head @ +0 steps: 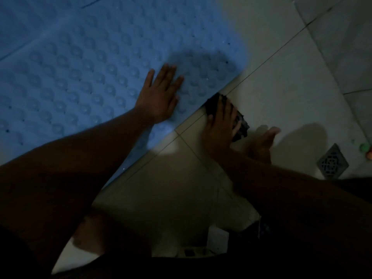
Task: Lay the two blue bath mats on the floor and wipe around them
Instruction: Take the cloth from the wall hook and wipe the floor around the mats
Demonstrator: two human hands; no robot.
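A blue bath mat [84, 63] with round bumps lies flat on the tiled floor and fills the upper left of the view. At the far top left a seam shows where a second blue mat [30, 15] seems to adjoin it. My left hand [160, 97] lies flat on the mat near its right edge, fingers straight and spread. My right hand [220, 125] presses a dark cloth [240, 125] onto the tiles just off the mat's edge. The cloth is mostly under my fingers.
Pale floor tiles [281, 83] with dark grout lines stretch to the right. My bare foot [263, 141] stands beside the cloth. A square metal floor drain [332, 163] sits at the right, with small green and orange objects [365, 149] past it. The light is dim.
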